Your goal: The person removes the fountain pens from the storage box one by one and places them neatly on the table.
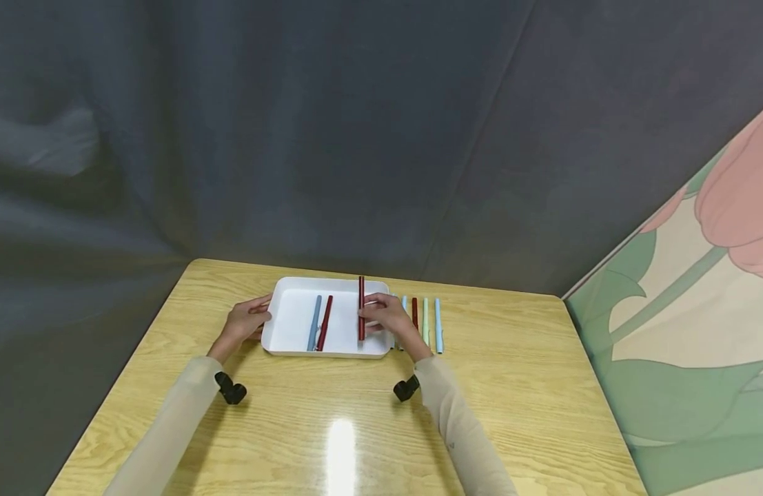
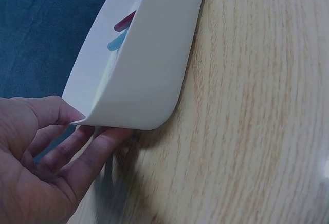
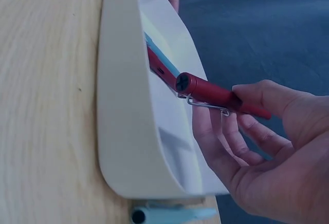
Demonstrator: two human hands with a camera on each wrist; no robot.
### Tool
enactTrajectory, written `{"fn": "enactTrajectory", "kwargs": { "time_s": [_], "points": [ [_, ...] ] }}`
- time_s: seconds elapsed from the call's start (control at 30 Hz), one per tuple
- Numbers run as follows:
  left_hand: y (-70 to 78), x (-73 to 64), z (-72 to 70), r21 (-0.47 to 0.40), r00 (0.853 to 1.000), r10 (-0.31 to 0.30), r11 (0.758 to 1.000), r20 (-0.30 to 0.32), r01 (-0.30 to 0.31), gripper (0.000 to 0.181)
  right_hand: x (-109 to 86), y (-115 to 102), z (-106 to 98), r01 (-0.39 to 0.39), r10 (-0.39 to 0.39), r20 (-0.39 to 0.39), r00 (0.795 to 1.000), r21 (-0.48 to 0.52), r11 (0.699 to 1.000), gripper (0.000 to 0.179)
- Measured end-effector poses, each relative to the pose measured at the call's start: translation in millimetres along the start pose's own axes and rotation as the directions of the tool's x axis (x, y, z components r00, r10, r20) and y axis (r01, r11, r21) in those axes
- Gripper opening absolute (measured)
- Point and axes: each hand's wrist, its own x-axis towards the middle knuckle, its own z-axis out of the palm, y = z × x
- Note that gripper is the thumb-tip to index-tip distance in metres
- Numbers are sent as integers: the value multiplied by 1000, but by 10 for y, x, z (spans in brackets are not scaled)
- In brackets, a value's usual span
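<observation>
Pinches a red pen (image 1: 361, 296) between thumb and fingers of the right hand (image 1: 386, 315), grip drawn in to the pen's width; holds it upright in the head view, over the right end of a white tray (image 1: 288, 317). With the left hand (image 1: 241, 322), grips the tray's left end, thumb at the rim, fingers below. Inside the tray, has a blue pen (image 1: 314, 324) and a second red pen (image 1: 324, 324) lying aslant, close together. Just right of the tray, shows a row of blue, red and green pens (image 1: 425, 320) on the wooden desk (image 1: 319, 389), partly hidden by the right hand. Beyond, shows a dark curtain (image 1: 331, 138).
</observation>
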Motion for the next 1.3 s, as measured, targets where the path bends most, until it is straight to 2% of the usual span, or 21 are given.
{"fn": "enactTrajectory", "kwargs": {
  "time_s": [0.23, 0.43, 0.53, 0.77, 1.0, 1.13, 1.3],
  "points": [
    [-24, 13, -5, -4, 1000, 2, 1000, -7, -2, 58, -25, 3, -180, 46, -44, -65, 997, 29, 999, 34],
    [-26, 25, -17, 0, 1000, -10, 1000, -13, 10, 58, -53, 29, -285, 21, -13, -130, 991, 60, 998, 35],
    [-27, 16, -19, 3, 999, -24, 1000, -22, 24, 58, -54, 51, -319, 8, 0, -130, 992, 65, 998, 36],
    [-22, 24, 0, 6, 1000, -17, 1000, -18, 17, 58, -103, 88, -447, 28, -20, -169, 985, 41, 999, 36],
    [4, 61, -44, -4, 999, 7, 1000, -45, -7, 56, -148, 121, -726, 49, -44, -190, 981, 22, 999, 40],
    [12, 75, -84, 29, 998, 11, 1000, -59, -10, 56, -190, 156, -915, 34, -32, -221, 975, 6, 999, 42],
    [14, 66, -96, 68, 999, 10, 998, -43, -7, 57, -269, 214, -1089, 17, -18, -273, 962, -4, 1000, 39]
  ]
}}
